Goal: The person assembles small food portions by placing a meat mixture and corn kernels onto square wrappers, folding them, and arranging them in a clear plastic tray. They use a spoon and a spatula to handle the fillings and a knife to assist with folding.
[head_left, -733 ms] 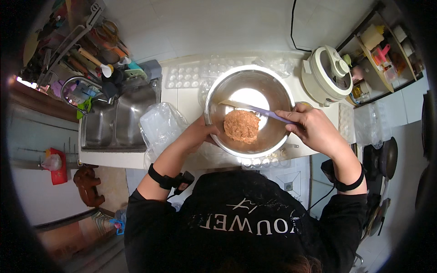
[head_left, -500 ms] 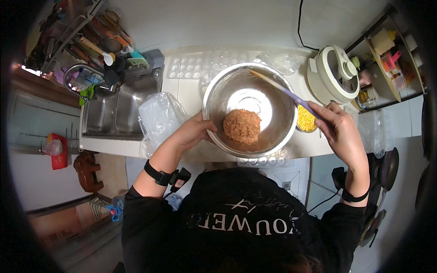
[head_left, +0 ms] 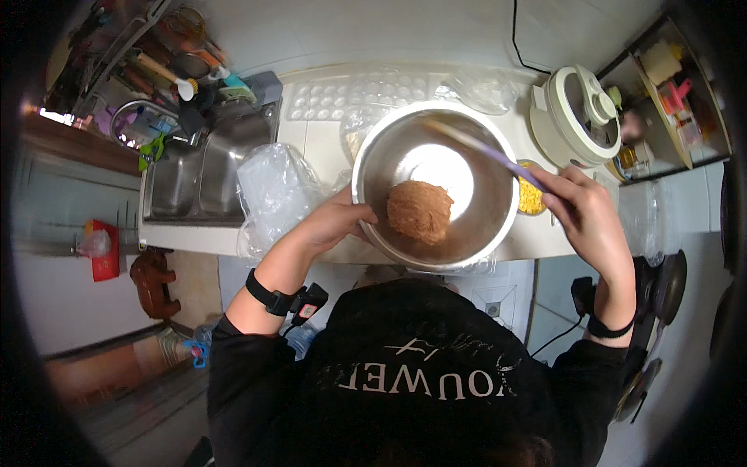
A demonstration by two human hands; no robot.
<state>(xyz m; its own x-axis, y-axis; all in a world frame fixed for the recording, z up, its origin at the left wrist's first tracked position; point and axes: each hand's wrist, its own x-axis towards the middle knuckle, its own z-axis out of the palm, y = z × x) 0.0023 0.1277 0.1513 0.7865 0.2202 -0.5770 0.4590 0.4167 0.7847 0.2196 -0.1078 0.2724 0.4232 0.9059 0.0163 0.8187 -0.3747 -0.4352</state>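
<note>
A large metal mixing bowl [head_left: 381,148] holds a rounded lump of raw minced meat [head_left: 421,212], which sits in its lower left part. My left hand [head_left: 340,220] grips the bowl's left rim, thumb over the edge and the other fingers hidden beneath. In my right hand [head_left: 587,208] are chopsticks [head_left: 510,162] with purple upper ends and wood-coloured tips. They slant over the right rim, their tips blurred near the far inner wall, apart from the meat. Beside the bowl, under my right wrist's side, stands a small dish of yellow corn kernels [head_left: 533,194].
A double sink [head_left: 214,183] lies to the left, with a clear plastic bag [head_left: 276,194] beside it. Clear moulded trays [head_left: 319,100] lie behind the bowl. At the back right stands a pale green electric cooker [head_left: 574,117], next to a shelf [head_left: 673,101]. Pans [head_left: 671,288] hang lower right.
The bowl and my right hand appear slightly further right, partly because the whole view has shifted. The chopsticks' tips have become blurred by motion. Both grips stay the same.
</note>
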